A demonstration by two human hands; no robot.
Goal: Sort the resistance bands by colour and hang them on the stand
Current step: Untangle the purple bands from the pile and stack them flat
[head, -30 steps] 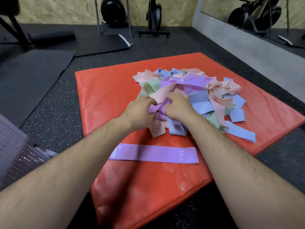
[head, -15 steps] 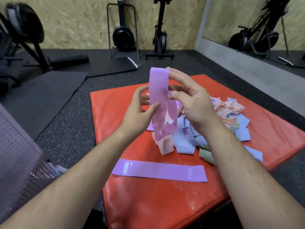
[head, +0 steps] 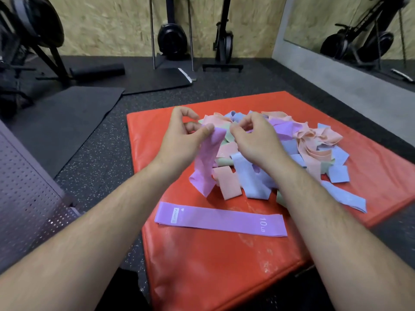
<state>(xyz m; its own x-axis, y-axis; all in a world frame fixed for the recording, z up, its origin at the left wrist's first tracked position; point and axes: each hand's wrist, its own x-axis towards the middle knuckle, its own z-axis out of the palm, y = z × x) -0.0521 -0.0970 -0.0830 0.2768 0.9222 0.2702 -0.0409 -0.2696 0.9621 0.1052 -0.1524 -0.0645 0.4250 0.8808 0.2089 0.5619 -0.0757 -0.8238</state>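
A tangled pile of resistance bands (head: 310, 142) in purple, peach, blue and green lies on an orange mat (head: 224, 265). My left hand (head: 182, 140) pinches the top of a purple band (head: 205, 167), which hangs down twisted above the pile's near left edge. My right hand (head: 256, 140) is beside it over the pile, fingers curled near the same band's top; whether they grip it I cannot tell. A second purple band (head: 221, 219), marked 10 LB, lies flat on the mat nearer to me.
A perforated purple-grey panel (head: 24, 189) stands at the left edge. Dark floor mats (head: 67, 117) and gym machines (head: 173, 39) lie beyond, and a mirror (head: 359, 30) runs along the right wall. The floor is speckled black rubber.
The purple band was pulled from the pile and lifted high; it is now lower and further left, hanging from my left hand. My right hand's hold has shifted to its top.
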